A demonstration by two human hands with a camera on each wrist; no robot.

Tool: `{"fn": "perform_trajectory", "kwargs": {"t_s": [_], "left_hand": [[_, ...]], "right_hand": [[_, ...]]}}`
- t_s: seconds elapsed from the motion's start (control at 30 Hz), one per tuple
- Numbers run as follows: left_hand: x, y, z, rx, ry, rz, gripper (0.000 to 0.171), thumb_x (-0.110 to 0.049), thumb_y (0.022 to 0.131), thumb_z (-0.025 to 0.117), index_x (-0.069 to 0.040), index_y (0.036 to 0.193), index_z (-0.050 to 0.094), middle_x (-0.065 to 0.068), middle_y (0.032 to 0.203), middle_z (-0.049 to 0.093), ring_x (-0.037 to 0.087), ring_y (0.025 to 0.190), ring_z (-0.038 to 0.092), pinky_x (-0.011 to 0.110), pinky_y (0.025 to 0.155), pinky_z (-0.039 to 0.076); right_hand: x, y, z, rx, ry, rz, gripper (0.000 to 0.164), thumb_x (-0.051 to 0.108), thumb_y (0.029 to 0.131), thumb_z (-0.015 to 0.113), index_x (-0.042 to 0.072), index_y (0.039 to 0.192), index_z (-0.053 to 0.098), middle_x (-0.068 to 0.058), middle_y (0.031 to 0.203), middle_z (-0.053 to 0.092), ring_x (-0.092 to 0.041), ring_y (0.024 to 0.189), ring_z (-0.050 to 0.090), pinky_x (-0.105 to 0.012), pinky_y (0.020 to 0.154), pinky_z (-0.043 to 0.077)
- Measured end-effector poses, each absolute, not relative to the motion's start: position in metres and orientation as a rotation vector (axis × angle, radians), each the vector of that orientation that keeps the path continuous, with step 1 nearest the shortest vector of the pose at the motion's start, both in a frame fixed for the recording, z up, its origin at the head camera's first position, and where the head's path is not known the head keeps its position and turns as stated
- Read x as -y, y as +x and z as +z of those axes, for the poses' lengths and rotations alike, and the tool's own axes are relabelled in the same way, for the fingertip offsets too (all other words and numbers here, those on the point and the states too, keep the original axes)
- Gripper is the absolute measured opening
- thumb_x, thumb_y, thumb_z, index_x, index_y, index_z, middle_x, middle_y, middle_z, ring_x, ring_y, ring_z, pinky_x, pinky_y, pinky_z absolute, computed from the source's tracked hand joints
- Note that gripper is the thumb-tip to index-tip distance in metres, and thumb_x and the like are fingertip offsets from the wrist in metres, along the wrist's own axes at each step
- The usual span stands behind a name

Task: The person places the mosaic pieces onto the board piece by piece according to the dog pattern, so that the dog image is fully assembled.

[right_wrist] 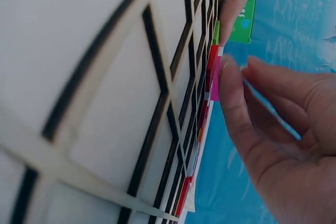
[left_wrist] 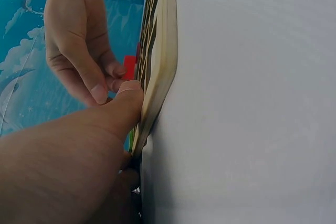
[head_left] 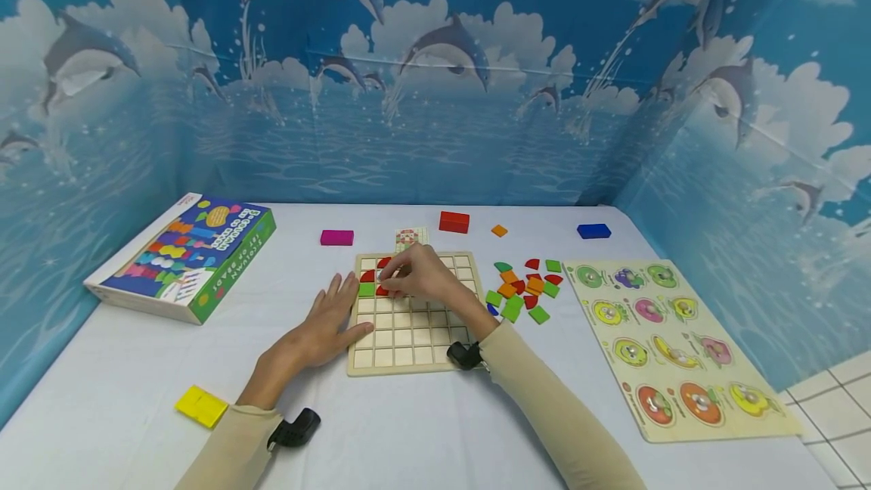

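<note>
While L hand [head_left: 325, 330] rests straight-fingered at the board [head_left: 401, 370] mid-frame, R hand [head_left: 425, 276], loosely curled, grips nothing visible; red pcs [head_left: 368, 276] prob. light, stiff, slick: pinch edges.

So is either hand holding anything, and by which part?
Nothing shows in the right hand, though something hidden can't be ruled out. The left hand touches the board along its left edge.

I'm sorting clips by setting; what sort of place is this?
Probably an indoor play or filming corner: a white-covered table holding a gridded board and a fruit puzzle, with a dolphin-print backdrop behind.
</note>
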State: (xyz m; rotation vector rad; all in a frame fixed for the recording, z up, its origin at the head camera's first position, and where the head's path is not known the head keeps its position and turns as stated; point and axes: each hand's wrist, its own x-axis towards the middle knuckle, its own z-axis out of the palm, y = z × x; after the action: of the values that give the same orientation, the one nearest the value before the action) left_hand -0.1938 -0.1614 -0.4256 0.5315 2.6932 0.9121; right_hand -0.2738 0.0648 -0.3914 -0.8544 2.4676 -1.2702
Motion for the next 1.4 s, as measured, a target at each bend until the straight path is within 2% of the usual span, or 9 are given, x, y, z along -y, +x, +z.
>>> {"fn": "perform_trajectory", "kwargs": {"t_s": [0.17, 0.3, 0.53, 0.67, 0.87, 1.0, 1.13, 1.33, 1.4], "left_hand": [[0.162, -0.193, -0.425, -2.692, 0.541, 0.925, 0.089, -0.036, 0.111, 0.06, 0.009, 0.168, 0.01, 0.025, 0.179, 0.002, 0.045, 0.165, -0.01, 0.065, 0.131, -0.006], [0.162, -0.193, -0.425, -2.69, 0.536, 0.927, 0.089, -0.037, 0.111, 0.061, 0.008, 0.169, 0.011, 0.024, 0.179, 0.003, 0.044, 0.166, -0.01, 0.064, 0.132, -0.006], [0.16, -0.193, -0.424, -2.687, 0.522, 0.92, 0.088, -0.037, 0.111, 0.06, 0.008, 0.169, 0.01, 0.024, 0.179, 0.002, 0.044, 0.166, -0.01, 0.063, 0.132, -0.005], [0.16, -0.193, -0.423, -2.682, 0.508, 0.915, 0.088, -0.037, 0.111, 0.06, 0.008, 0.169, 0.01, 0.023, 0.18, 0.001, 0.043, 0.166, -0.01, 0.063, 0.132, -0.005], [0.161, -0.193, -0.423, -2.675, 0.506, 0.92, 0.089, -0.038, 0.111, 0.06, 0.008, 0.169, 0.009, 0.024, 0.18, 0.001, 0.044, 0.166, -0.011, 0.063, 0.132, -0.006], [0.161, -0.192, -0.423, -2.676, 0.504, 0.924, 0.089, -0.037, 0.111, 0.06, 0.008, 0.169, 0.01, 0.024, 0.179, 0.001, 0.044, 0.165, -0.011, 0.064, 0.132, -0.006], [0.16, -0.192, -0.424, -2.683, 0.502, 0.92, 0.089, -0.037, 0.111, 0.061, 0.008, 0.169, 0.01, 0.024, 0.179, 0.002, 0.044, 0.165, -0.01, 0.063, 0.132, -0.005], [0.159, -0.193, -0.424, -2.69, 0.497, 0.924, 0.09, -0.036, 0.11, 0.062, 0.009, 0.168, 0.011, 0.024, 0.179, 0.003, 0.044, 0.166, -0.009, 0.063, 0.132, -0.004], [0.159, -0.193, -0.424, -2.688, 0.497, 0.923, 0.09, -0.037, 0.11, 0.062, 0.008, 0.169, 0.01, 0.024, 0.18, 0.002, 0.044, 0.166, -0.01, 0.063, 0.132, -0.004]], "right_hand": [[-0.065, -0.273, -0.39, -2.371, -0.97, -1.26, 0.011, -0.005, 0.098, 0.075, -0.007, 0.106, 0.082, -0.022, 0.093, 0.08, -0.035, 0.074, 0.079, -0.032, 0.073, 0.066], [-0.067, -0.272, -0.39, -2.369, -0.966, -1.253, 0.011, -0.004, 0.099, 0.075, -0.007, 0.107, 0.082, -0.021, 0.094, 0.08, -0.034, 0.077, 0.079, -0.034, 0.076, 0.066], [-0.077, -0.272, -0.387, -2.528, -0.843, -1.211, 0.012, 0.004, 0.1, 0.076, -0.001, 0.109, 0.083, -0.012, 0.098, 0.082, -0.024, 0.083, 0.079, -0.028, 0.078, 0.063], [-0.082, -0.273, -0.388, -2.531, -0.821, -1.208, 0.014, 0.003, 0.101, 0.075, -0.003, 0.111, 0.082, -0.016, 0.098, 0.082, -0.027, 0.082, 0.079, -0.027, 0.078, 0.063], [-0.082, -0.274, -0.391, -2.509, -0.863, -1.182, 0.015, 0.001, 0.103, 0.072, -0.004, 0.113, 0.081, -0.016, 0.091, 0.081, -0.029, 0.079, 0.078, -0.025, 0.07, 0.061], [-0.086, -0.274, -0.388, -2.517, -0.864, -1.188, 0.016, 0.004, 0.103, 0.072, -0.003, 0.114, 0.082, -0.016, 0.095, 0.081, -0.029, 0.081, 0.078, -0.025, 0.071, 0.061], [-0.105, -0.276, -0.381, -2.559, -0.87, -1.191, 0.017, 0.007, 0.104, 0.072, -0.002, 0.114, 0.082, -0.016, 0.101, 0.081, -0.031, 0.082, 0.076, -0.027, 0.071, 0.06], [-0.162, -0.282, -0.373, -2.57, -0.796, -1.236, 0.019, 0.004, 0.104, 0.072, -0.005, 0.118, 0.079, -0.022, 0.105, 0.08, -0.038, 0.085, 0.077, -0.041, 0.077, 0.065], [-0.183, -0.284, -0.374, -2.597, -0.771, -1.206, 0.021, 0.004, 0.103, 0.073, -0.006, 0.12, 0.079, -0.022, 0.106, 0.08, -0.036, 0.086, 0.076, -0.041, 0.078, 0.065]]}}
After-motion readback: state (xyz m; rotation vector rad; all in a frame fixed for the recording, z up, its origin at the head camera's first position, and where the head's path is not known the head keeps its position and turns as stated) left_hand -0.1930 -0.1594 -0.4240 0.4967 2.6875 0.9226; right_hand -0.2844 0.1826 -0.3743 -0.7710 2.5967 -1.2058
